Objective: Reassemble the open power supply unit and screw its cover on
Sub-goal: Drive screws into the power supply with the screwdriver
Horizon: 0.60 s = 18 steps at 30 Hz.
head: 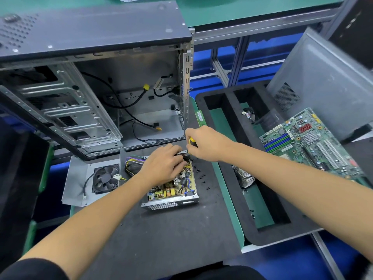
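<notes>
In the head view, the open power supply unit sits at the centre of the frame on a dark mat covering the table, its circuit board exposed and its perforated metal wall facing the lower edge of the frame. The left hand rests on the upper part of the board, fingers curled down among the components and wires; whether they pinch anything there cannot be told. The right hand grips a screwdriver with a yellow and black handle, held roughly upright over the unit's upper right corner, just beside the left hand. The unit's cover, a grey metal panel carrying a black fan, lies flat to the left of the unit, with a bundle of coloured wires between them. Several small black screws are scattered on the mat just right of the unit. An empty computer case stands open in the upper left. At right, a black foam tray has a green motherboard resting on its right edge, and a grey side panel leans in the upper right. No writing or brand can be read anywhere.
</notes>
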Motion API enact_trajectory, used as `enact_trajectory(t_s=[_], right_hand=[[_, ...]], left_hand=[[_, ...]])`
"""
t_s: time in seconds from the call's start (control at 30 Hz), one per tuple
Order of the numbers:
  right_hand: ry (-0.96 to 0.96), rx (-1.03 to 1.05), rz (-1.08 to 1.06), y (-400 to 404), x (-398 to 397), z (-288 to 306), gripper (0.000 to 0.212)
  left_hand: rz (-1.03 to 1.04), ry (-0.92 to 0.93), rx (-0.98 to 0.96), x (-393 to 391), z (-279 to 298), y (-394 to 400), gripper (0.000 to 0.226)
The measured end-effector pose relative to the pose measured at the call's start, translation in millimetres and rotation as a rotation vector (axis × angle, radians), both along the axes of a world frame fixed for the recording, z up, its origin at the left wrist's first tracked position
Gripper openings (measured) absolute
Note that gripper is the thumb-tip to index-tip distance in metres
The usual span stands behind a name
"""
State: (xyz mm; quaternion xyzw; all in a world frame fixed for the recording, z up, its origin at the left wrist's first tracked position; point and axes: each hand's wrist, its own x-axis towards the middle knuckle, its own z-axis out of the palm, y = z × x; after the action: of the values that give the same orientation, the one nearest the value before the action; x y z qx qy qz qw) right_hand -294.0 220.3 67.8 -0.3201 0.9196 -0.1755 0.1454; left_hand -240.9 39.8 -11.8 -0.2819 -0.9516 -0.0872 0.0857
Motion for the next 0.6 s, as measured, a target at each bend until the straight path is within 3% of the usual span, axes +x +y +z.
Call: enact_trajectory(t_s=[0.27,0.37,0.6], right_hand=[[0.071,0.192,0.147,-9,-7,7,0.004],[0.063,0.265,0.200,-14,-12,10,0.008],[0.285,0.436,0.258,-22,-5,17,0.030]], left_hand=[[0.008,0.006,0.007,0,-2,-1,0.034],[0.011,0.012,0.011,1,-1,0,0.035],[0.017,0.003,0.013,2,-1,1,0.033]])
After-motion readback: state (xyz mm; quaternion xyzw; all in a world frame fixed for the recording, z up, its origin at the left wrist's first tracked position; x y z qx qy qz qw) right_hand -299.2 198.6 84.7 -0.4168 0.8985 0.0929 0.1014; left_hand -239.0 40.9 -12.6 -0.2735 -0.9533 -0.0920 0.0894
